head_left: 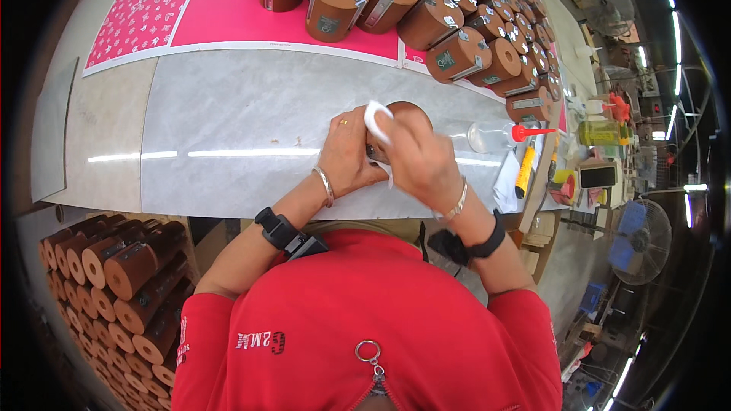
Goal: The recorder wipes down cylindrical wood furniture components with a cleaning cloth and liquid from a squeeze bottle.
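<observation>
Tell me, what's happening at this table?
A person in a red top holds a brown cylinder against the grey table with the left hand, while the right hand presses a white cloth onto it. More brown cylinders with metal fittings stand on a pink sheet behind, and others are stacked below the table to the left. A clear bottle with a red nozzle lies to the right.

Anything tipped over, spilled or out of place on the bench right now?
Nothing looks spilled. One oddity: the clear bottle with the red nozzle lies on its side right of the hands. The left hand and right hand hold a brown cylinder and white cloth.
</observation>
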The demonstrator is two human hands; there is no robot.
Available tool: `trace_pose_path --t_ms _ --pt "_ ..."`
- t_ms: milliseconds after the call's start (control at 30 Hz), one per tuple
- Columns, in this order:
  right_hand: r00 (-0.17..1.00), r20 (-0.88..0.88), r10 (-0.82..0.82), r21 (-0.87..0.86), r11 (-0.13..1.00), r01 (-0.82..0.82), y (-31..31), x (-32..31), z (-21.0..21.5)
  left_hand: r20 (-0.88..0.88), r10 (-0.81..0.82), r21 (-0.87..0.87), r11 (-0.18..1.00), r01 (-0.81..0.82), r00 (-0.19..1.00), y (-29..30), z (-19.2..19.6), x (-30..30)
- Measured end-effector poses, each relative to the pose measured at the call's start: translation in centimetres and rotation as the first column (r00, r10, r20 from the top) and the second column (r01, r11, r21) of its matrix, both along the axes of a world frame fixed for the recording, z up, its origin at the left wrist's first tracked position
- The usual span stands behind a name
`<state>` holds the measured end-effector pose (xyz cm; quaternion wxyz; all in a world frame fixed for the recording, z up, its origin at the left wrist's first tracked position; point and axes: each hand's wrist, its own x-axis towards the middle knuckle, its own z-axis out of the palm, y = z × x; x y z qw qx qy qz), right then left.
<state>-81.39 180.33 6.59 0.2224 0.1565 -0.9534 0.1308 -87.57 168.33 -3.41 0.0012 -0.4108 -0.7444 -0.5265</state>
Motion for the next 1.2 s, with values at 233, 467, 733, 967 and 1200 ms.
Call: trace_pose_path --t_ms 233,467,733,967,1200 --pt "0.999 0.005 -0.053 -0.004 0.999 0.053 3.1 4.2 -0.4 0.049 -0.002 -0.009 1.0 0.003 0.999 0.1 0.8 0.1" --pt "0.994 -0.04 0.106 -0.062 0.992 -0.108 1.1 -0.3 -0.7 0.057 -0.095 0.036 0.995 0.093 0.994 0.0 -0.1 -0.3" --pt "1.0 -0.001 0.018 -0.106 0.994 -0.018 2.4 4.2 -0.3 0.138 -0.062 -0.031 0.997 0.067 0.988 0.4 0.6 0.1" --pt "0.997 -0.051 -0.055 -0.047 0.998 0.053 4.1 -0.2 -0.6 0.146 -0.063 -0.014 0.998 0.066 0.987 0.6 0.6 -0.4" --pt "0.997 0.035 0.071 -0.108 0.992 -0.067 1.3 3.7 -0.5 0.095 0.032 -0.026 0.999 -0.03 0.995 0.1 0.7 0.3"
